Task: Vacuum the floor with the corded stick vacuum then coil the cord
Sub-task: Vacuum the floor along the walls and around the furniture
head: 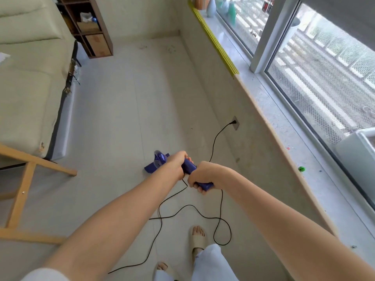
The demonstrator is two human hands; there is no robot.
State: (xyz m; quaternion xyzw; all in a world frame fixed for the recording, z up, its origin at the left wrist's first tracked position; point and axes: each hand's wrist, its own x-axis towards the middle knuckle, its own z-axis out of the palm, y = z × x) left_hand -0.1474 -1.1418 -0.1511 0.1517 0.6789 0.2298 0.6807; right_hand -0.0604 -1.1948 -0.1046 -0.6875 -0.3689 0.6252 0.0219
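Pale tiled floor (113,122) was noted beside the window wall. The blue vacuum handle (189,168) was gripped by both fists: left hand (175,165) farther, right hand (199,177) nearer, touching.

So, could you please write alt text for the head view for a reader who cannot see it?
Seen from above, a person's left hand and right hand both grip the blue stick vacuum over a pale floor. Its black cord loops past slippered feet to a wall outlet below a window.
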